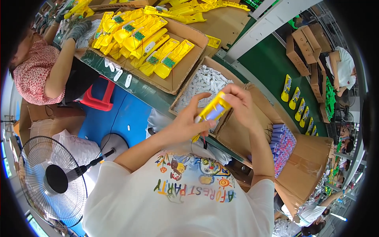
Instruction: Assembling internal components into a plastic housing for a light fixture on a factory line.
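While both hands meet, left hand (pixel 185 122) fingers curled, right hand (pixel 239 104) pinching yellow casing (pixel 213 110).

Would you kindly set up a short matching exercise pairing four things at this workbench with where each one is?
Things:
1. yellow housing
2. purple cells
3. small white parts
4. standing fan

Places:
A. on the blue floor, at the person's left
B. held between the left hand and right hand
C. stacked in the cardboard box at the right
D. heaped in the cardboard tray behind the hands

Pairs: 1-B, 2-C, 3-D, 4-A
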### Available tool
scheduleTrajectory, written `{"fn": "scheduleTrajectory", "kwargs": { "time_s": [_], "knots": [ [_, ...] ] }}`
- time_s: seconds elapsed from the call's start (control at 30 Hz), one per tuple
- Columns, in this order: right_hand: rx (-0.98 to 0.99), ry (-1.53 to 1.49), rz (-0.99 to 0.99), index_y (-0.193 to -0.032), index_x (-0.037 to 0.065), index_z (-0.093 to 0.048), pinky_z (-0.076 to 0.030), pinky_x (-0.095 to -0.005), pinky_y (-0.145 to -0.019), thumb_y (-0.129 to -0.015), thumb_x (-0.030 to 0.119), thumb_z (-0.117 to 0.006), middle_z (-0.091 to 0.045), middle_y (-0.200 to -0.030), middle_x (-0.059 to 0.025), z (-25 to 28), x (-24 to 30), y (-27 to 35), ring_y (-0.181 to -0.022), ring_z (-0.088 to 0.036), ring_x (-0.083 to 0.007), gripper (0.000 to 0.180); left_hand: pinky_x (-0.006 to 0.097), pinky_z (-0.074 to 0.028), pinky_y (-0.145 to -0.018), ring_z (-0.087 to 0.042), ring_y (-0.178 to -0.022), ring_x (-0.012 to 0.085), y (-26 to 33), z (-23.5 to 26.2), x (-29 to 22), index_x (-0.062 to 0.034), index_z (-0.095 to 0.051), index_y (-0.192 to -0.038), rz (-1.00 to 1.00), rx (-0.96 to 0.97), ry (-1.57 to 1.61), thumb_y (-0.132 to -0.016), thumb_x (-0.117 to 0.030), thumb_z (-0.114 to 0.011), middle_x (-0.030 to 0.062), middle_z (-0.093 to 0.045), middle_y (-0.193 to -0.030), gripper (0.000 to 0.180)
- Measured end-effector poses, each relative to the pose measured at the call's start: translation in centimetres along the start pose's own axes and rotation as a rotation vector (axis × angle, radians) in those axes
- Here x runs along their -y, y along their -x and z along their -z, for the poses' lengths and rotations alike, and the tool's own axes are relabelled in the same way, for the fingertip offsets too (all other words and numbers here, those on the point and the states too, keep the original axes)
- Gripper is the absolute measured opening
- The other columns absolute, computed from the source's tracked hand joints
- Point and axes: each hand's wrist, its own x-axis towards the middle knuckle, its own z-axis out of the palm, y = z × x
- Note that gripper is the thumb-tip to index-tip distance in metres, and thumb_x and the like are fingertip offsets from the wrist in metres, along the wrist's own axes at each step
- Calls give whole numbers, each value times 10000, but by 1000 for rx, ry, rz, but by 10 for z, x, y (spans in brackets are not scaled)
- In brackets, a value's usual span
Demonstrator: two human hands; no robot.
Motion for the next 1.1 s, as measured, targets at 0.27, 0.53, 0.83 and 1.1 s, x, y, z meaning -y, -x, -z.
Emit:
{"fn": "scheduleTrajectory", "kwargs": {
  "time_s": [0.27,0.53,0.83,1.1],
  "knots": [
    [-17,73,-125,-832,56,-521,-405,-200,-611,-967,348,-465,-544,-716,-18,15,-13,21,-680,-517,-67,326,317,-526,-575,-639,-589,180,-12,-28,3,-21,-179,-1365,58,124,-211,-844,-184,-668,148,-659,-941,733],
    [-521,296,-17,-1093,32,-596,-436,-245,-658,-979,313,-492,-562,-858,12,121,-8,-2,-770,-530,-86,320,394,-456,-869,-556,-1063,296,-85,0,-11,-21,-382,-1278,-572,-192,-615,-907,-248,-610,179,-561,-1097,491],
    [-839,967,-394,-1048,49,-634,-472,-375,-839,-931,374,-532,-616,-936,-162,423,-160,-19,-884,-597,-292,360,436,-424,-860,-501,-992,342,-84,106,-37,-40,-519,-1125,-194,-533,-1805,-672,-60,-698,160,-524,-999,488],
    [-232,860,512,-1205,49,-568,-466,-360,-875,-790,119,-668,-537,-1218,-130,40,25,-7,-1039,-574,-281,433,367,-537,-759,-633,-906,227,-59,-5,-45,-88,-394,-1259,-46,-95,490,-893,-83,-616,114,-569,-1133,428]
  ]
}}
